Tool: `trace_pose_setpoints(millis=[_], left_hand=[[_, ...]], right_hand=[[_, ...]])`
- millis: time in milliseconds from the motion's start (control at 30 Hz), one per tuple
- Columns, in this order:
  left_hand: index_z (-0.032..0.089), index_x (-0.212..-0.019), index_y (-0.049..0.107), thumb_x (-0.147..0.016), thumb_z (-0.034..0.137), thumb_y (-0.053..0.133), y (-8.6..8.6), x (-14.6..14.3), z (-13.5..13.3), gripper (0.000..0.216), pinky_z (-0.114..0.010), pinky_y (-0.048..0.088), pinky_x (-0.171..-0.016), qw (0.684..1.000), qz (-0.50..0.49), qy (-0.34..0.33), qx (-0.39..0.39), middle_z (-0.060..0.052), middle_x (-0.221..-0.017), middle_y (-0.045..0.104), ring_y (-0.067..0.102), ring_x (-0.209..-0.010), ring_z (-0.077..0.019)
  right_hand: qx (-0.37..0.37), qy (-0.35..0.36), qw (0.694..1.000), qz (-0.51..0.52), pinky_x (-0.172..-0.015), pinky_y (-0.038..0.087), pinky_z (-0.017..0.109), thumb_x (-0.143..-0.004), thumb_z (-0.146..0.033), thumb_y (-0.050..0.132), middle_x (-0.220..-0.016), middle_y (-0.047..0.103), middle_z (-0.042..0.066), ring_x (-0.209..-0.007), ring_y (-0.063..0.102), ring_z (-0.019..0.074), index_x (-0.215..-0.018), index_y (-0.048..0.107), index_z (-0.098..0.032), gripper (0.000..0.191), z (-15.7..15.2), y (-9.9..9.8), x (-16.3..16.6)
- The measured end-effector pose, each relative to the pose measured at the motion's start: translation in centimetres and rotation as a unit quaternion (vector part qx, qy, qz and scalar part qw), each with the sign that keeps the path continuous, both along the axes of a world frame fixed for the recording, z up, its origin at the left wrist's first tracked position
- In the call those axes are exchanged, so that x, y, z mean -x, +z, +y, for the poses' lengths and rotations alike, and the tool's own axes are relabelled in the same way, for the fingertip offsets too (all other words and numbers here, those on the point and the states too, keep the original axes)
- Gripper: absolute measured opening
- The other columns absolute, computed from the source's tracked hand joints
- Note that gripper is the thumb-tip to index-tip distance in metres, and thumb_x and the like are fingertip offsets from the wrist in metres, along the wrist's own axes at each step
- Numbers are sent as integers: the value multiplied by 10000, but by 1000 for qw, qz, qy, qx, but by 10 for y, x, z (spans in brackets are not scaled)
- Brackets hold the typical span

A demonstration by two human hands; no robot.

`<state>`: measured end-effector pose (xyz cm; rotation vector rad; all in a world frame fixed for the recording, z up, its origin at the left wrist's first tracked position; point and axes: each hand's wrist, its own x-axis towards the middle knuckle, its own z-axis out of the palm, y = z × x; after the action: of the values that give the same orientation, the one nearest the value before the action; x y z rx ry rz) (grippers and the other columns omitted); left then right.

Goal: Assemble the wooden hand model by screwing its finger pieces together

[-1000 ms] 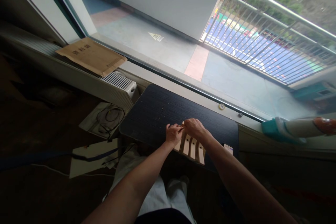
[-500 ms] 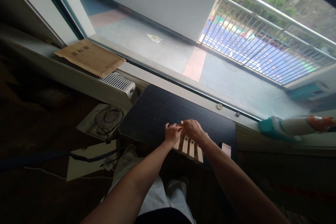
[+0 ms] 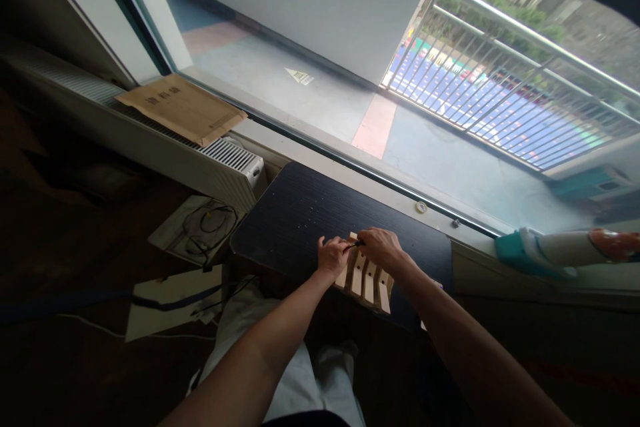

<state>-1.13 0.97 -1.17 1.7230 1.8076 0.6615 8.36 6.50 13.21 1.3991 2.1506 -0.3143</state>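
Observation:
My right hand [image 3: 383,247] is closed around a thin dark tool [image 3: 358,243], its kind too small to make out, lying crosswise toward my left hand. The fingers of my left hand [image 3: 333,257] are pinched by the tool's far end, over the light wooden strips; what they grip is hidden. Below both hands, several pale wooden strips [image 3: 370,285] stand side by side with gaps between them, some with a dark round hole. They rest at the near edge of the black table [image 3: 285,213].
Small pale crumbs [image 3: 313,213] dot the tabletop. My right forearm mostly covers a phone [image 3: 424,325]. On the sill lie a tape roll [image 3: 421,207] and a small dark object [image 3: 456,223], near a teal container [image 3: 520,253]. Left, a brown envelope [image 3: 183,109] lies on the radiator [image 3: 235,155].
My right hand has shifted slightly right, away from my left, and the dark tool now shows between them. The view has moved a little, and my forearm covers more of the phone.

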Motion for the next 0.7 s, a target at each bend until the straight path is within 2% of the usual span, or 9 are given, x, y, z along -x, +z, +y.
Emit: trace_pose_setpoints(millis=[100,300,433,600,700], left_hand=[[282,-960,707,-901,312,495,-1,-1,0,222,-505,259,-1031,1000,2,3,0,-39,-959,682,611,-918,-196],[271,-943,703,-898,286,496,-3,0,0,213,-502,256,-1042,1000,-3,3,7,-36,-954,679,607,-923,-189],[254,-882,708,-901,266,482,-1,1,1,227,-506,257,-1043,1000,2,0,12,-37,-942,672,608,-901,-188],[264,-898,710,-882,266,524,-1,0,3,187,-503,267,-1034,1000,10,-8,18,-36,-947,666,601,-924,-197],[262,-895,713,-876,270,536,-1,-1,4,179,-482,289,-1014,999,19,-9,26,-39,-954,663,594,-933,-198]], right_hand=[[4,89,996,-18,-714,445,230,-910,-167,487,-1008,684,65,-897,624,171,-1062,672,-237,249,-1,0,-2],[9,55,997,-54,-654,459,217,-925,-148,444,-916,713,85,-796,652,160,-967,697,-177,258,-7,-12,10],[2,33,996,-79,-628,472,238,-928,-163,443,-901,719,118,-765,667,180,-915,707,-144,265,-9,-10,23],[8,96,994,-54,-715,474,265,-899,-129,503,-983,715,102,-877,658,200,-1033,685,-168,230,-6,2,23],[19,118,992,-39,-768,462,269,-896,-118,505,-1034,704,105,-945,640,205,-1027,688,-162,229,-4,3,20]])
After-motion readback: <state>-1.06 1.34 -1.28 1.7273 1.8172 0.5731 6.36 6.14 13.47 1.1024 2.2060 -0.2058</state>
